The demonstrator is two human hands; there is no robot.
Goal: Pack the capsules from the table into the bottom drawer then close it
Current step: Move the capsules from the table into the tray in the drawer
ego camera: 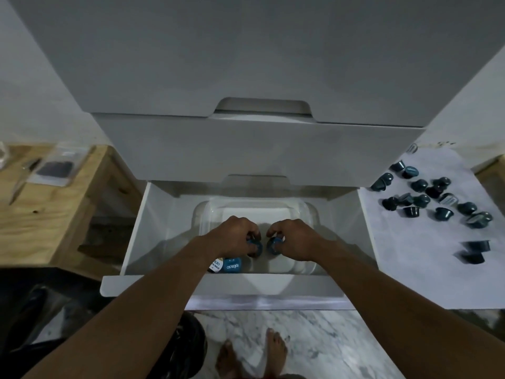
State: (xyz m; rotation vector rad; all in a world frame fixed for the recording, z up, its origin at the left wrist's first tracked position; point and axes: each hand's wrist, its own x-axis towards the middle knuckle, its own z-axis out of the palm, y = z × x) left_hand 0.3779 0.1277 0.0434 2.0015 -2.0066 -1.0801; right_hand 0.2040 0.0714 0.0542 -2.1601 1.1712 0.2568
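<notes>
The white bottom drawer (pixel 153 231) is pulled open, with a clear plastic container (pixel 306 212) inside it. Both my hands reach into that container. My left hand (pixel 235 233) is shut on a dark teal capsule (pixel 255 245). My right hand (pixel 295 236) grips another teal capsule (pixel 274 245) right beside it. A blue-lidded capsule (pixel 232 265) and a white-lidded one (pixel 216 265) lie at the container's near left corner. Several dark teal capsules (pixel 434 198) are scattered on the white-covered table (pixel 410 269) to the right.
Closed grey drawers (pixel 259 149) overhang the open one. A wooden table (pixel 46 214) with a packet and a tool stands at the left. A black bag (pixel 185 346) sits on the marble floor by my bare feet (pixel 251 354).
</notes>
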